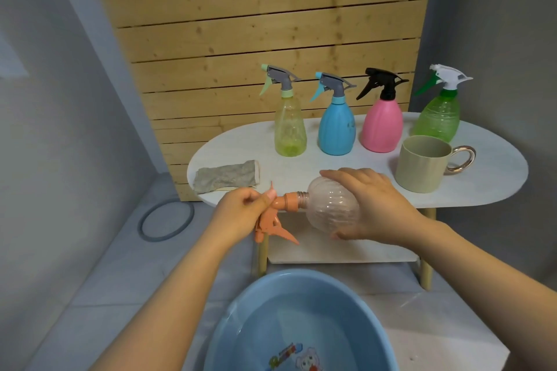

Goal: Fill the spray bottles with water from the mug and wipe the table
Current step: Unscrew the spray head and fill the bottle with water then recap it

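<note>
Over the near edge of the white oval desk [497, 190], a clear ribbed plastic spray bottle [333, 205] lies sideways. Right hand [372, 205] wraps its body in a wide curled grip; left hand [241, 209] pinches closed around its orange trigger head [272, 220].

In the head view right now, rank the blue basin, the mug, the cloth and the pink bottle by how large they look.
1. Blue basin, far the largest, though nearest the camera and cut off by the frame.
2. Pink bottle and mug look alike; I won't rank them.
3. Cloth, smallest, folded flat.
</note>
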Motion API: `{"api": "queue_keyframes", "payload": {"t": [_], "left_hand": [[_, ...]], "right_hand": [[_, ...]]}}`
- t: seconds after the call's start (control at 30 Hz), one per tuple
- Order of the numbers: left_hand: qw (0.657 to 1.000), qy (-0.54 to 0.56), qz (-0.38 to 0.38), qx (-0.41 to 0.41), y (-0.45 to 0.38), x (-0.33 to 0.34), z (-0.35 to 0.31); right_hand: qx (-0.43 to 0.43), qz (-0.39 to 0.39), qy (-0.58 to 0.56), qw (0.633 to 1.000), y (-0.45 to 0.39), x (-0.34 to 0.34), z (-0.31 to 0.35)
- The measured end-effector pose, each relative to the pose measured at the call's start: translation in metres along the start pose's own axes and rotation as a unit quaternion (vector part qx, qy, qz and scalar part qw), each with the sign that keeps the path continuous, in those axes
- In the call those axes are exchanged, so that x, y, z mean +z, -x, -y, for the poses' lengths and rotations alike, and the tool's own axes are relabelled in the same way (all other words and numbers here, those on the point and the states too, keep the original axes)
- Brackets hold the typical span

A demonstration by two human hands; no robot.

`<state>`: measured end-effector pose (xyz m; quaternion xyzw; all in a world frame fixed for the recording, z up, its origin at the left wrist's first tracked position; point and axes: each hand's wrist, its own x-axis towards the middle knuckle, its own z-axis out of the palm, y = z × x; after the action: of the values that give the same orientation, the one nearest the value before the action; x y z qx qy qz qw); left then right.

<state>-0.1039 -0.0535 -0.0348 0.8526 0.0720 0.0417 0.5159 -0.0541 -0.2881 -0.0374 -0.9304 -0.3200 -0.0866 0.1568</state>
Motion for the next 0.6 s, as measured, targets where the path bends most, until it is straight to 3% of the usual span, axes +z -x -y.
{"api": "queue_keyframes", "payload": {"t": [0.1,0.23,0.43,0.6], "left_hand": [[0.998,0.000,-0.036,-0.053,-0.003,-0.003,0.003],[0.996,0.027,-0.048,-0.063,-0.007,-0.013,0.006],[0.981,0.056,-0.114,-0.149,-0.020,-0.029,0.022],[0.970,0.112,-0.144,-0.160,-0.038,-0.019,0.025]], "right_hand": [[0.012,-0.036,0.043,0.998,-0.002,-0.001,-0.004],[0.067,-0.029,0.044,0.996,-0.001,-0.005,-0.012],[0.187,-0.001,-0.025,0.982,-0.001,-0.005,-0.023],[0.234,-0.017,-0.110,0.966,-0.003,-0.001,-0.022]]}}
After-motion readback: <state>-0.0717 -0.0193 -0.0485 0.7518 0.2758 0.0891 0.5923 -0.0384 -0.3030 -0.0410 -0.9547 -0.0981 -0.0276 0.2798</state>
